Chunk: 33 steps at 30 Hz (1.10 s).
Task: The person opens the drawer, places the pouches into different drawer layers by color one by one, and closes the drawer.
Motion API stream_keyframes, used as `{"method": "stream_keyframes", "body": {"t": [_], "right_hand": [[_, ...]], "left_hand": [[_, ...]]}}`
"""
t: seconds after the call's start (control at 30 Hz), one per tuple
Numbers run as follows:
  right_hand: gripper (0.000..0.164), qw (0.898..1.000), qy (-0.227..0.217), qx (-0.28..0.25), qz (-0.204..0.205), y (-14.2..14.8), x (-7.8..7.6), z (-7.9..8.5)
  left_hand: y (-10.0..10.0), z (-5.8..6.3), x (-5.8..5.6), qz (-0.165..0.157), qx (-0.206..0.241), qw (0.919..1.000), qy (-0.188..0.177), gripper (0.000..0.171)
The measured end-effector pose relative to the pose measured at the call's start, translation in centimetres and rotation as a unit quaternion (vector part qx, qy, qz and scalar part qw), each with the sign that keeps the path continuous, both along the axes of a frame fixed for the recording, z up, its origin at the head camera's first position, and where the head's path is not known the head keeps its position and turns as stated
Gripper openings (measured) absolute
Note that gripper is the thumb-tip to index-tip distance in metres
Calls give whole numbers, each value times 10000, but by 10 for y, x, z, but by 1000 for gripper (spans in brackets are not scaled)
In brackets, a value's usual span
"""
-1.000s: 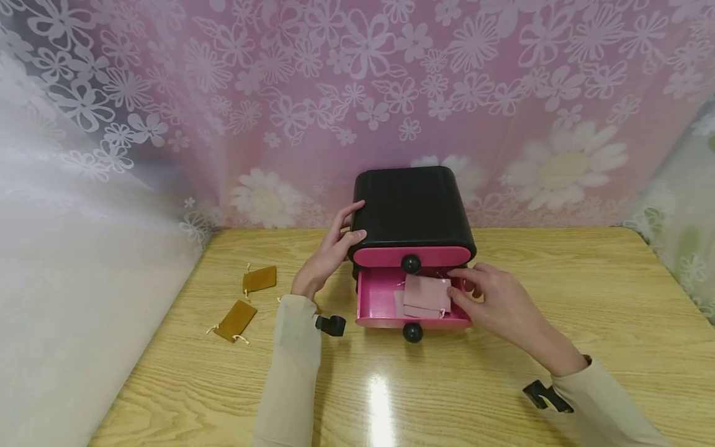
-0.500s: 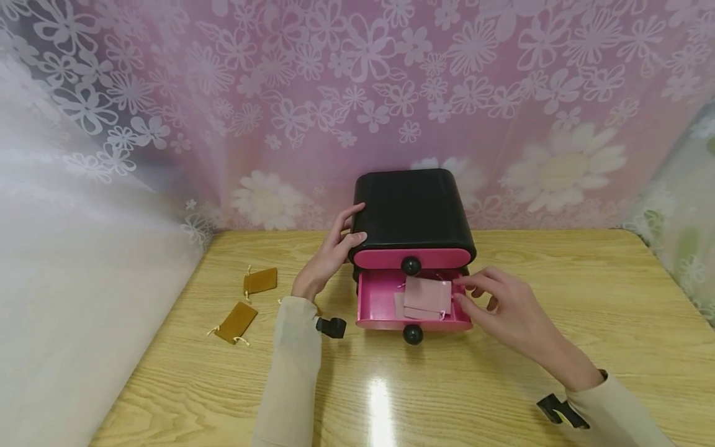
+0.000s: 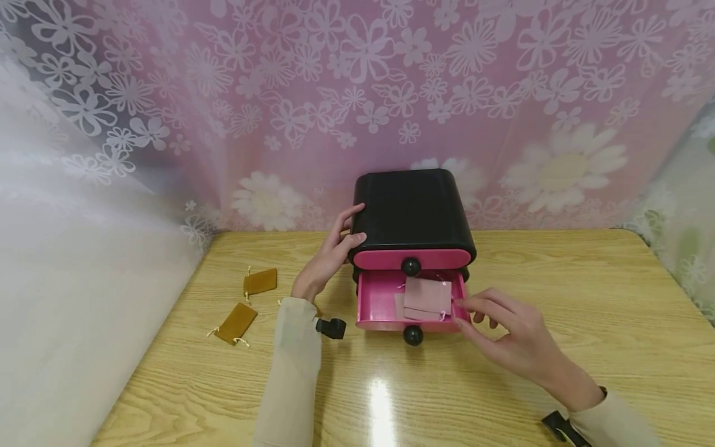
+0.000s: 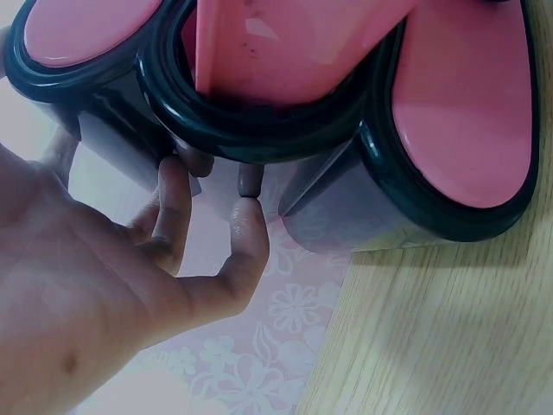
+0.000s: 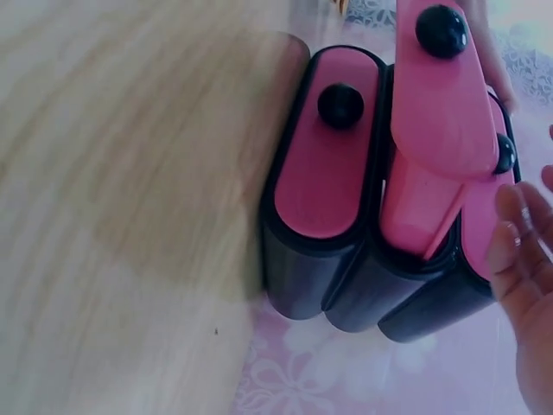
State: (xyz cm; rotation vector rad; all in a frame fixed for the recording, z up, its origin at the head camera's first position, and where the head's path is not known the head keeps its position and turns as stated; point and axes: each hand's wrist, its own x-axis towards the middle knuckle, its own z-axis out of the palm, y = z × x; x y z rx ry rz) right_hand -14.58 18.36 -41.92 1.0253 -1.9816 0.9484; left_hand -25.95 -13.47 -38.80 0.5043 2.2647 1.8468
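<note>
A black drawer cabinet [image 3: 410, 208] with pink drawer fronts stands near the back of the table. Its middle drawer [image 3: 380, 298] is pulled out. Inside, towards the right, lie pink drawstring pouches [image 3: 427, 295], overlapping one another. My left hand [image 3: 329, 257] grips the cabinet's left side, thumb and a finger at the top edge; the left wrist view shows bent fingers [image 4: 251, 233] against the black shell. My right hand [image 3: 511, 329] holds nothing. Its fingers are loosely bent, fingertips right at the drawer's right wall, beside the pouches.
Two brown drawstring pouches [image 3: 236, 323] lie on the wooden table [image 3: 179, 385] to the left. A bit of brown and a cord show by my left wrist, mostly hidden. A pink flowered curtain [image 3: 313, 93] hangs behind the cabinet.
My right hand has drawn back from the pouches in the drawer, moving right and towards me to the drawer's edge. The left hand, cabinet and pouches look the same.
</note>
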Motion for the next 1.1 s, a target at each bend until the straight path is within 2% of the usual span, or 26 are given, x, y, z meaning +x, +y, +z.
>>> {"method": "stream_keyframes", "body": {"t": [0.07,0.17,0.57,0.63,0.93,1.1], "right_hand": [[42,9994,264,-75,230,-3,1,-2],[40,9981,376,-40,486,-6,3,-4],[31,9941,296,566,873,-21,12,-16],[32,9936,309,657,862,-24,12,-18],[34,9927,325,1106,340,-33,13,-18],[36,9916,136,1250,307,-35,13,-18]], "left_hand": [[0,0,0,0,-5,10000,7,54],[-1,0,0,8,-22,10000,9,54],[-1,-1,2,37,-87,10000,-13,54],[-1,-1,2,38,-96,9999,-17,54],[0,1,1,50,-64,10000,-27,54],[1,1,1,65,-70,10000,-26,54]]}}
